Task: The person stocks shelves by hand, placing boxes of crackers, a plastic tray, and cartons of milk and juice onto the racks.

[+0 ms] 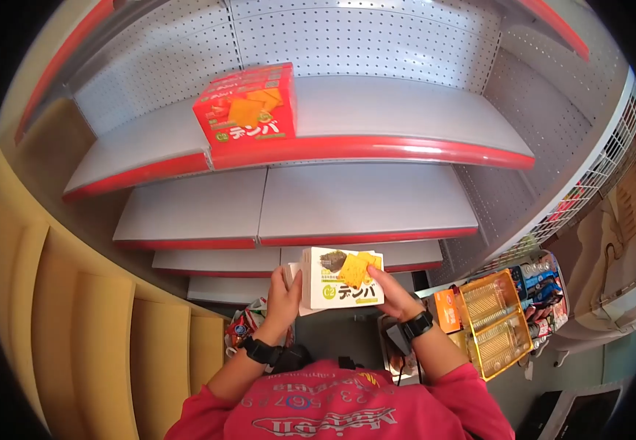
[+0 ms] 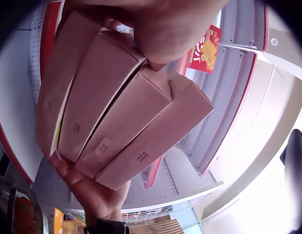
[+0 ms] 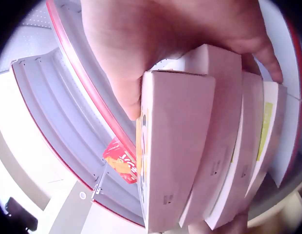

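Observation:
Several white cracker boxes [image 1: 343,282] are held together as a stack in front of the chest, the front one showing yellow crackers and green "C2" lettering. My left hand [image 1: 283,299] grips the stack from the left side. From the right, my right hand [image 1: 395,295] holds the other end, thumb over the front face. In the left wrist view the boxes' plain narrow sides [image 2: 126,112] fan slightly apart. The right wrist view likewise shows box ends [image 3: 177,146] standing unevenly side by side between the two hands.
Red cracker boxes [image 1: 244,106] stand in a row on the upper red-edged shelf [image 1: 398,117], with lower shelves [image 1: 362,202] beneath. Yellow stepped shelving [image 1: 98,330] flanks the left. A yellow plastic basket [image 1: 495,323] and packed goods [image 1: 545,293] sit at the right, below a white wire grid [image 1: 589,180].

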Tool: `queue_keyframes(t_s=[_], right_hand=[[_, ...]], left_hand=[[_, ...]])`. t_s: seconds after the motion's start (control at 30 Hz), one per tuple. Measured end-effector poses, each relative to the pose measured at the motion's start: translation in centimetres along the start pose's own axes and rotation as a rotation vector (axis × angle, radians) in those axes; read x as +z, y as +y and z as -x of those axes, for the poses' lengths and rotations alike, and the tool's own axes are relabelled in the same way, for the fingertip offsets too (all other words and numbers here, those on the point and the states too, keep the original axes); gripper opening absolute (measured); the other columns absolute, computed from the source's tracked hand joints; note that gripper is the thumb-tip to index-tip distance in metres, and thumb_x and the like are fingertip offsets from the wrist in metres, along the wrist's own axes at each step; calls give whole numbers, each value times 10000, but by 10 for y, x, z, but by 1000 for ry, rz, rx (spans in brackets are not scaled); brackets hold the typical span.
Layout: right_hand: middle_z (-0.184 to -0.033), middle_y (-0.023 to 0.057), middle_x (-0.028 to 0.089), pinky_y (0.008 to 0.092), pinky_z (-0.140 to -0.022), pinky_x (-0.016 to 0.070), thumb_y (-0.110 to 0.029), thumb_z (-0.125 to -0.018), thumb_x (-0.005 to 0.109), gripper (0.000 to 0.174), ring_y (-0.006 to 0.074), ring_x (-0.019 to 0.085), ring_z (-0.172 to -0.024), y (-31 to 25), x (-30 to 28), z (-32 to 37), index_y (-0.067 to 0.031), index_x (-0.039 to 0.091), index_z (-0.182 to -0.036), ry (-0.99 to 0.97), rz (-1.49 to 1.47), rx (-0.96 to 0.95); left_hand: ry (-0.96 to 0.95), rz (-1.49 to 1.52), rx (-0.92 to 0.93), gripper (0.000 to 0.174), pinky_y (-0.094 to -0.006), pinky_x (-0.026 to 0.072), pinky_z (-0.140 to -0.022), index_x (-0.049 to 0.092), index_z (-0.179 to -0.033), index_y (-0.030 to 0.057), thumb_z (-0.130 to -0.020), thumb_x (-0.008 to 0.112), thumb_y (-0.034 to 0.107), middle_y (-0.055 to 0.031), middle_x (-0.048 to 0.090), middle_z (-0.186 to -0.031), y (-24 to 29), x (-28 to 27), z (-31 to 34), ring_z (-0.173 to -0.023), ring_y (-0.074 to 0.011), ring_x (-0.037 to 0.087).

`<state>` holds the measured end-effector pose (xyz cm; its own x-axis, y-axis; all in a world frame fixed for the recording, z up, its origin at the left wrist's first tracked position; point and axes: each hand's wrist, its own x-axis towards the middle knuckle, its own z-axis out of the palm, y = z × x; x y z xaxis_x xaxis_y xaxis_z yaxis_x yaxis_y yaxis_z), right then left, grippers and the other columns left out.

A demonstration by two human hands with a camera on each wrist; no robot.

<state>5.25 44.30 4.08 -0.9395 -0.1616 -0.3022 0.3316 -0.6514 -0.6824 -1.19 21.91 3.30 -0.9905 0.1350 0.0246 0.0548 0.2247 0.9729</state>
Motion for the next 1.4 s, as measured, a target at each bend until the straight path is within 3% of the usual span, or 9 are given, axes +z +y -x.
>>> queue_keyframes(t_s=[0.3,0.67,0.73,0.77,0.83,0.93,1.07,1.23,1.4], right_hand=[[-1232,117,504,334,-917,443,-222,-889,525,498,208,534,-1088,8,22,-1,-8,340,-1299,85,-43,-233],[-1265,120,454,339,-964,386,-368,-745,676,794,214,472,-1146,-67,41,55,21,282,-1315,311,253,-884],[-1258,119,458,337,-956,394,-402,-743,669,803,214,486,-1130,-93,47,57,21,288,-1309,342,316,-945],[-1198,103,524,337,-921,423,-394,-873,475,589,204,535,-1068,-105,35,53,13,354,-1281,302,445,-1017],[-1170,103,547,324,-916,420,-362,-899,426,518,199,550,-1044,-134,37,46,17,397,-1251,289,396,-1021],[-1173,109,546,324,-902,431,-341,-907,410,486,192,556,-1034,-177,40,32,15,408,-1238,276,397,-1071],[-1244,137,477,316,-940,403,-299,-839,546,612,204,499,-1119,-239,51,15,46,320,-1290,122,472,-1007],[-1237,137,480,308,-900,437,-299,-824,576,635,195,520,-1087,-287,30,-35,46,317,-1290,-11,507,-938],[-1252,141,462,325,-933,413,-244,-820,595,648,198,493,-1118,-301,23,-64,31,279,-1315,-44,486,-772]], left_hand=[[-388,-61,252,617,-351,255,-1028,61,-1379,-60,-958,380,258,-268,271,-1354,41,-25,-33,-1254,-336,313],[-490,-14,872,631,-394,354,-931,97,-1392,-26,-913,469,148,-254,376,-1235,145,26,-75,-1077,-376,434],[-538,41,844,625,-383,305,-992,89,-1387,-44,-923,456,157,-262,320,-1315,167,37,-83,-1196,-375,367],[-586,143,799,618,-378,263,-1023,83,-1383,-57,-934,435,180,-260,274,-1356,175,45,-87,-1252,-370,301],[-711,272,692,652,-374,139,-1085,25,-1376,-79,-956,381,270,-262,103,-1439,195,50,-98,-1356,-348,80],[-778,416,695,816,-383,118,-1088,-72,-1370,-71,-922,430,392,-280,13,-1439,219,62,-123,-1359,-344,19],[-798,497,743,1216,-369,111,-1086,-195,-1319,-103,-721,699,466,-265,-23,-1437,248,70,-144,-1356,-314,23],[-578,282,737,1030,-334,255,-1034,-121,-1394,4,-736,656,154,-175,188,-1426,264,77,-178,-1284,-239,286],[-463,266,768,976,-314,255,-1031,-36,-1417,27,-715,642,25,-157,194,-1429,250,91,-207,-1297,-218,264]])
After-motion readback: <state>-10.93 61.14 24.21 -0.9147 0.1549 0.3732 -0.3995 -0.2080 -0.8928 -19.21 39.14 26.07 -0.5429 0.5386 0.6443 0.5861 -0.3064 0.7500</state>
